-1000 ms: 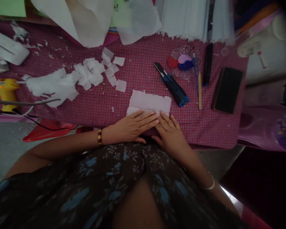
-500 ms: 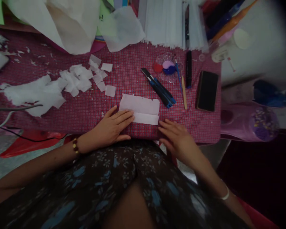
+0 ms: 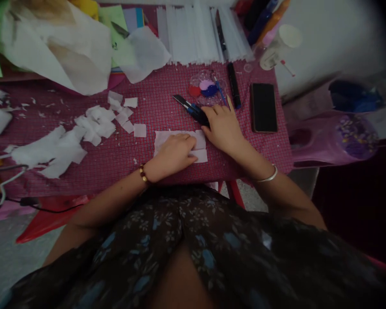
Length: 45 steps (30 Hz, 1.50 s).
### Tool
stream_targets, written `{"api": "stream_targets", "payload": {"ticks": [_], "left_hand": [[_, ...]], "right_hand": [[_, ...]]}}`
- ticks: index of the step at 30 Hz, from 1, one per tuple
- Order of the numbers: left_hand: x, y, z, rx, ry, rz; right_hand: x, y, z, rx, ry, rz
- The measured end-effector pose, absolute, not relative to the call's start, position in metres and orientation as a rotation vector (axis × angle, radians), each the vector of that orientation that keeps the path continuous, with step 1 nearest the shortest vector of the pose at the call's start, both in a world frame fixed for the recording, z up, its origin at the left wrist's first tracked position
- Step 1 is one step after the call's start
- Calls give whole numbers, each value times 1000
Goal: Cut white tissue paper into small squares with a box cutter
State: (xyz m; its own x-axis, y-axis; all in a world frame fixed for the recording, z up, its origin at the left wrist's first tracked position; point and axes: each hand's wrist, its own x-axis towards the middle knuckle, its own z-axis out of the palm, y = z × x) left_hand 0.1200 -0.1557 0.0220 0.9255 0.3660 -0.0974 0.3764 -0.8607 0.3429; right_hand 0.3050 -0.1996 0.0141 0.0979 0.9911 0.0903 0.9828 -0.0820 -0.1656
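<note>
A piece of white paper (image 3: 161,136) with a crease along its lower part lies near the table's front edge. My left hand (image 3: 175,155) rests on it, palm down, fingers slightly bent and thumb apart, covering its middle. My right hand (image 3: 224,128) is over the black and blue utility knife (image 3: 194,111), fingers and thumb closed about its handle, which they mostly hide. The dark blade points up and left, away from me. A second slim tool seems to lie against the knife, largely covered.
Small paper squares (image 3: 98,122) are heaped at left. Beyond my right hand lie a paint palette (image 3: 201,92), a wooden stick (image 3: 229,103), a black marker (image 3: 233,86) and a phone (image 3: 264,107). White straws (image 3: 193,34) and large paper sheets (image 3: 61,47) line the back.
My right hand has moved up and left from beside the paper to the utility knife and closed on it. The left hand has shifted right over the paper. The camera view has turned a little.
</note>
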Motion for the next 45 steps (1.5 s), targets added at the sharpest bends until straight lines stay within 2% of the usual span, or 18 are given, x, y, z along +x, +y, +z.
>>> {"api": "stream_targets", "payload": {"ticks": [5, 9, 16, 23, 33, 38, 45], "left_hand": [[118, -148, 20, 2516, 608, -38], [108, -148, 30, 2315, 591, 19], [96, -153, 41, 2458, 437, 78], [97, -153, 32, 2527, 442, 19], [104, -150, 30, 2586, 518, -64], [101, -154, 36, 2730, 580, 55], [97, -145, 21, 2790, 6, -70]], "right_hand": [[316, -204, 13, -2066, -1857, 154], [339, -243, 29, -1948, -1808, 346], [364, -326, 37, -1902, -1842, 611], [366, -341, 20, -1911, -1887, 624], [362, -336, 20, -1880, -1951, 631], [360, -335, 20, -1884, -1938, 634], [359, -338, 18, -1899, -1956, 600]]}}
